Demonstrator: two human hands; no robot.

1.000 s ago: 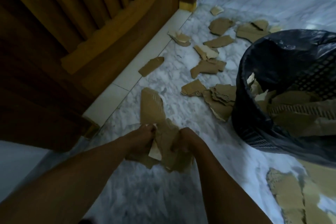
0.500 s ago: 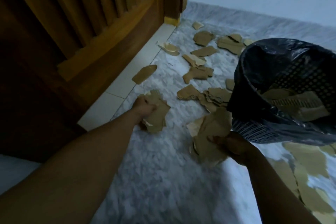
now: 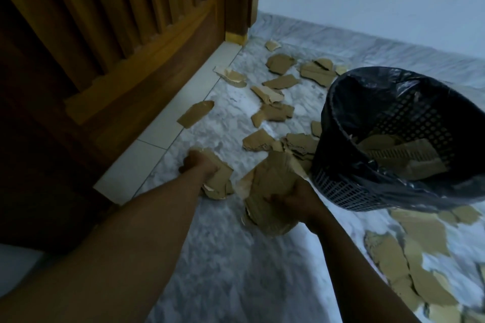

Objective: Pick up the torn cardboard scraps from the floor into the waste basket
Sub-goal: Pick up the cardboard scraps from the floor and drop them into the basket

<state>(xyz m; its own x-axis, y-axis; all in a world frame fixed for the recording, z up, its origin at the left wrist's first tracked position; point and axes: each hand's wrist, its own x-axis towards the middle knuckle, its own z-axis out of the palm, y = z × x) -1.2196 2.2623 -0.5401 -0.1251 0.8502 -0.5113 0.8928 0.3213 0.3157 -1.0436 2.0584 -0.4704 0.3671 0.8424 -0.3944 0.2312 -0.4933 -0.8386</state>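
While the left hand (image 3: 200,165) grips scraps (image 3: 219,183), the right hand (image 3: 298,200) clutches cardboard (image 3: 270,186).

No writing, label, brand, number or sign is showing readably anywhere. The torn brown cardboard scraps (image 3: 279,63) lying left of the black perforated plastic waste basket (image 3: 341,191) are showing only plain faces, and the basket's wall is carrying no legible mark.
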